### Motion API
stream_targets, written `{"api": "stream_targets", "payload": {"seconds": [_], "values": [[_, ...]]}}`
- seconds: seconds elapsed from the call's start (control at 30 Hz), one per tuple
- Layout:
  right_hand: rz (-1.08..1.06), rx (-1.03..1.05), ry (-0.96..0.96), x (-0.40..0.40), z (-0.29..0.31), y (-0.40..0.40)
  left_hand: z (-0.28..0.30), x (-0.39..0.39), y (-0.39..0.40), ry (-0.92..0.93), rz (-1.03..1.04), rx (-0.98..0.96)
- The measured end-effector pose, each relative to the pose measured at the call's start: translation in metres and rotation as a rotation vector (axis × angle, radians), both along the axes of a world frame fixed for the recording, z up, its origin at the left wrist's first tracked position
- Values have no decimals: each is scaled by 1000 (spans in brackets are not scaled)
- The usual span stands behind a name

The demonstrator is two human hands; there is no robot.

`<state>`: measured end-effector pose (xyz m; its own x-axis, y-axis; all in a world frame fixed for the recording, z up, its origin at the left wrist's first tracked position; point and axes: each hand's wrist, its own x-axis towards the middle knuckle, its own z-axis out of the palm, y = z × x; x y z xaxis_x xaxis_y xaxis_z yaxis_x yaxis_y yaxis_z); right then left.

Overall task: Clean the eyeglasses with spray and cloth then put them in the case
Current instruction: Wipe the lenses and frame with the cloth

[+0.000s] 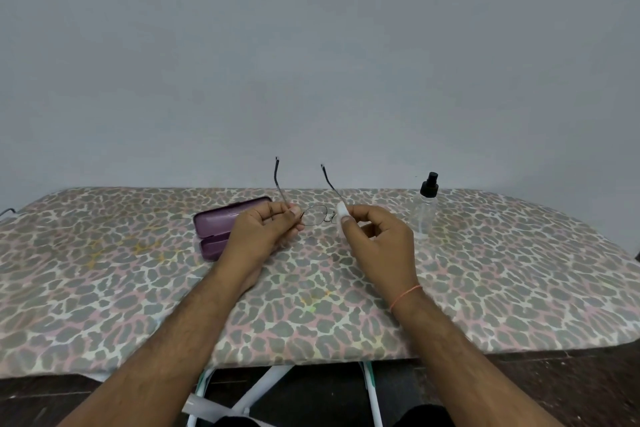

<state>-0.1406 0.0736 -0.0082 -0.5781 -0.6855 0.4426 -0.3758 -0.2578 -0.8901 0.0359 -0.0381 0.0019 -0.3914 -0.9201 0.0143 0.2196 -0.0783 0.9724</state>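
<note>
Fingers [292, 213] of both hands pinch eyeglasses [317, 215] over leopard-print ironing board [138, 288]; grey wall [311, 45] behind

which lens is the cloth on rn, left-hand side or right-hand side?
The lens on the right hand side: the white cloth covers it. The other lens of the eyeglasses, beside the left hand, is bare and see-through.

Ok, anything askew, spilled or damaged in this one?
Nothing stands out. The spray bottle stands upright on the ironing board, the purple case lies open beside the left hand, and the eyeglasses look intact, held in both hands with the right hand pressing a white cloth on one lens.
</note>
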Motion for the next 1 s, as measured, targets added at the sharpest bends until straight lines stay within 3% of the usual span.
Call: {"api": "stream_targets", "payload": {"seconds": [0.23, 0.63, 0.83, 1.0], "values": [[-98, -2, 86, 21, -1, -15, 6, 1, 6, 97, -72, 145], [-81, -102, 531, 28, -14, -14, 9, 2, 10, 140, -121, 205], [-194, -63, 406, 24, -11, -13, 9, 2, 12, 138, -104, 198], [-118, -122, 499, 26, -11, -13, 10, 3, 13, 145, -122, 198]]}}
